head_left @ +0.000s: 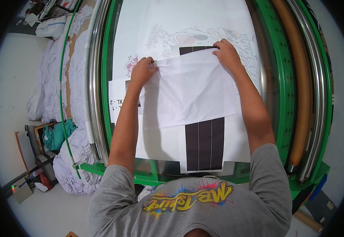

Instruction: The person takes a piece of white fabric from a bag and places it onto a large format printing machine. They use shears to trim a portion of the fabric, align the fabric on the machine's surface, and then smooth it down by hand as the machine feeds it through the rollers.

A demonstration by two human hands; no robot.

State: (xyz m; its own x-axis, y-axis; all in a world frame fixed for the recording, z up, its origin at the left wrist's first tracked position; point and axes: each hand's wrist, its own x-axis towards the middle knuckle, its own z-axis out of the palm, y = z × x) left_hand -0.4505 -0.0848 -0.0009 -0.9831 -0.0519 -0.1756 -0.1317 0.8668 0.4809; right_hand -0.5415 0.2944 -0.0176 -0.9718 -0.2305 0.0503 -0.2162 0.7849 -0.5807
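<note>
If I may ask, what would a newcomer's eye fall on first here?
Probably the white cloth at the centre, its far corners pinched by the left hand and right hand. Next, the black strip under it, showing at its near edge. The green frame runs along both sides.

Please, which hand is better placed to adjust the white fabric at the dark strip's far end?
Probably the right hand: its fingers pinch the white fabric beside the far end of the dark strip, while the left hand holds it farther left.
</note>
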